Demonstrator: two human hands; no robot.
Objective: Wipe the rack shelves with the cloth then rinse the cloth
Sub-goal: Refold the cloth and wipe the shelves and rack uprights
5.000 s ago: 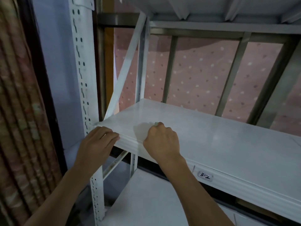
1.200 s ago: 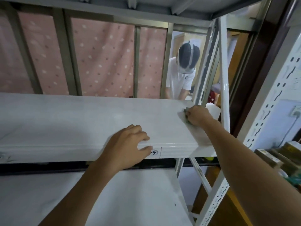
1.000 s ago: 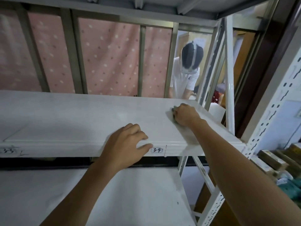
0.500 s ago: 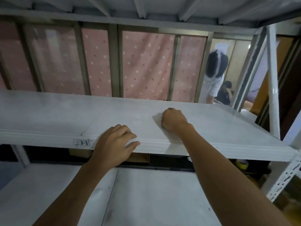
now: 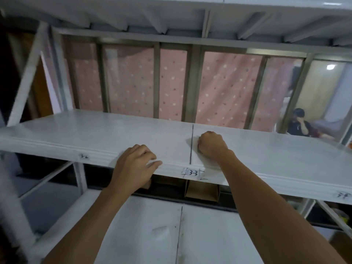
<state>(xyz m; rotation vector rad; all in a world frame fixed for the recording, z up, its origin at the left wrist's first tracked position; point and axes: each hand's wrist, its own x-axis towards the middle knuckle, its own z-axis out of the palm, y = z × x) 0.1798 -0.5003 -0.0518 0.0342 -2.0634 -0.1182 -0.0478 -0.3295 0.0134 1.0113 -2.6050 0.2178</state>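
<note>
The middle white rack shelf (image 5: 95,134) runs across the view, with a dark seam above the label "3-3". My right hand (image 5: 211,147) is balled in a fist pressed onto the shelf just right of that seam. Its fingers are curled over the cloth, which is almost entirely hidden beneath them. My left hand (image 5: 135,166) rests on the shelf's front lip left of the seam, fingers lying relaxed on top and thumb along the edge.
A lower white shelf (image 5: 209,235) lies below my arms, with a cardboard box (image 5: 202,191) behind it. The upper shelf's ribbed underside (image 5: 171,18) hangs close overhead. A pink dotted curtain (image 5: 224,88) backs the rack. A seated person (image 5: 301,124) is at far right.
Both hands have slid left along the shelf, from its right end near label "3-4" to the seam at "3-3". The right fist stayed pressed on the surface throughout.
</note>
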